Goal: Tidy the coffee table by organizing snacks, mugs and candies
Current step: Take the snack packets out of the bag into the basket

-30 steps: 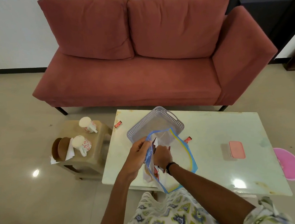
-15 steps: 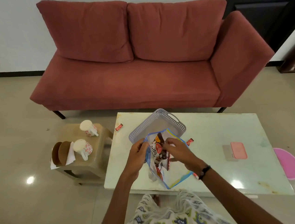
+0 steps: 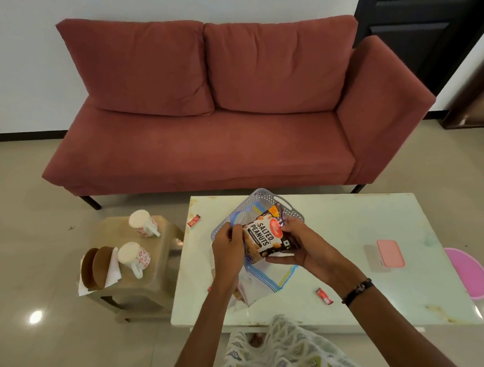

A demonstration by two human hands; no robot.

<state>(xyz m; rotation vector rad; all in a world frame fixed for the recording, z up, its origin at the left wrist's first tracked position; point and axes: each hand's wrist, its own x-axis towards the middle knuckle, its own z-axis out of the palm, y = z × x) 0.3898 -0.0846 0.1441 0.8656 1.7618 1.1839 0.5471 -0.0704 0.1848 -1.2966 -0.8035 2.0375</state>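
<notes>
Snack step in hand. Over the table's (image 3: 355, 226) front-middle: left hand (image 3: 227, 250) pinched on the zip bag (image 3: 261, 281), right hand (image 3: 302, 247) clamped on the peanut packet (image 3: 264, 235), before the basket (image 3: 265, 200). Next, probably: widen the bag's mouth, slide packet in or clear.
</notes>
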